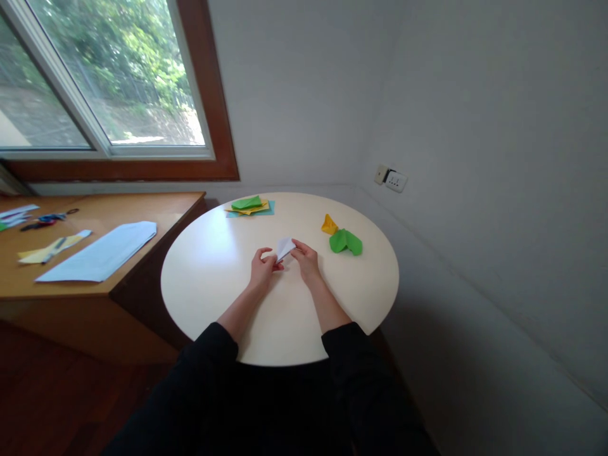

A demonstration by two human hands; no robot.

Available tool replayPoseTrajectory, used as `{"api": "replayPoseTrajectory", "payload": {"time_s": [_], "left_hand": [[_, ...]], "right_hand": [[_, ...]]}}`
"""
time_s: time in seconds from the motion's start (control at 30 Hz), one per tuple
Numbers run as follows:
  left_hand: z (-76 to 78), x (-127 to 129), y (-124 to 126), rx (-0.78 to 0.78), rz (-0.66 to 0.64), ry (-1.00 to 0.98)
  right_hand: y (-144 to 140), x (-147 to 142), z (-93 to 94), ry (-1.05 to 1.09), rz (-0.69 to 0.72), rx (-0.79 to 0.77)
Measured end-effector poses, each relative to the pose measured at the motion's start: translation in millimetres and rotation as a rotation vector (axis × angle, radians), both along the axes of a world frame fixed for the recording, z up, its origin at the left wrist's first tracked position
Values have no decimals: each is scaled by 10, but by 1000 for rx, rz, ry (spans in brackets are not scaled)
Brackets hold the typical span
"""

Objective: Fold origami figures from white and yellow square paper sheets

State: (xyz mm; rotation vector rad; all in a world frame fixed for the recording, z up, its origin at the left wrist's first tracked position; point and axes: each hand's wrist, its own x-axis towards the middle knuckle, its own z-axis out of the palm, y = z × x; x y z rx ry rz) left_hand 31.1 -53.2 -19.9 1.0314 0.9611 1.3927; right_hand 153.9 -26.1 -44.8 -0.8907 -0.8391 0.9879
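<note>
A small white folded paper point(285, 247) is held between my two hands, a little above the middle of the round white table point(204, 291). My left hand point(263, 266) grips its lower left corner, thumb and fingers curled around it. On the other side, my right hand point(305, 258) pinches the paper's right edge between thumb and fingers. Right of my right hand lie a green paper piece with rounded lobes point(345, 241) and a small orange folded paper point(329, 224).
At the table's back left sits a stack of green, yellow and blue papers point(249, 206). A wooden desk point(156, 253) to the left bears white sheets point(104, 250), yellow paper point(38, 254), a pen and scissors point(50, 218). Walls stand behind and right, with a socket point(396, 181).
</note>
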Motion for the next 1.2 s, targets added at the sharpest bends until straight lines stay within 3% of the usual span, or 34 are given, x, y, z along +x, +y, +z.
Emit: {"api": "replayPoseTrajectory", "payload": {"time_s": [0.83,1.2], "left_hand": [[-71,0,33,82,-25,42],[3,33,-29,113,-48,82]], "right_hand": [[-1,-26,35,4,-25,-11],[-38,-48,85,2,-16,-9]]}}
